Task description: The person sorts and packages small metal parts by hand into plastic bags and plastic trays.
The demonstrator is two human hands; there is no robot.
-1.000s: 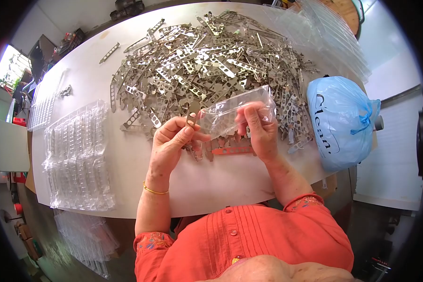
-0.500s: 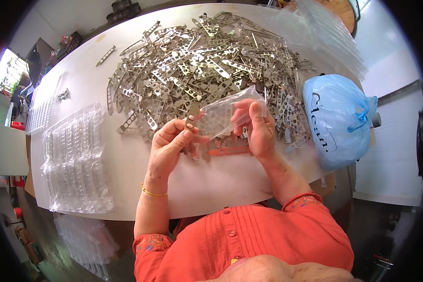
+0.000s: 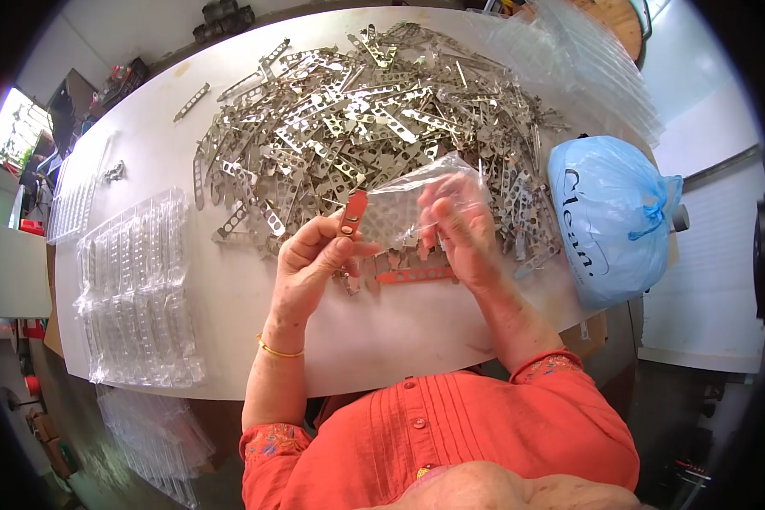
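My left hand (image 3: 308, 265) is closed, pinching a shiny metal bracket with holes (image 3: 354, 211) upright between thumb and fingers; its face reflects red. To its right, a clear plastic bag (image 3: 399, 200) stretches across to my right hand (image 3: 466, 242). The right fingers are bent around the bag's side, partly behind the film and slightly blurred. Just below the hands, another bracket (image 3: 415, 274) lies flat on the table and also looks red. Behind the hands spreads a large heap of metal brackets (image 3: 331, 119).
Clear plastic trays (image 3: 136, 293) lie on the left of the white table (image 3: 382, 344). A tied blue bag (image 3: 612, 225) stands at the right, and clear plastic sheets (image 3: 578, 68) lie at the back right. One loose bracket (image 3: 192, 102) rests apart at the far left.
The bracket in my left hand has turned, and its face now shows red instead of dull grey. My right hand has shifted slightly, its thumb lowered towards the bag.
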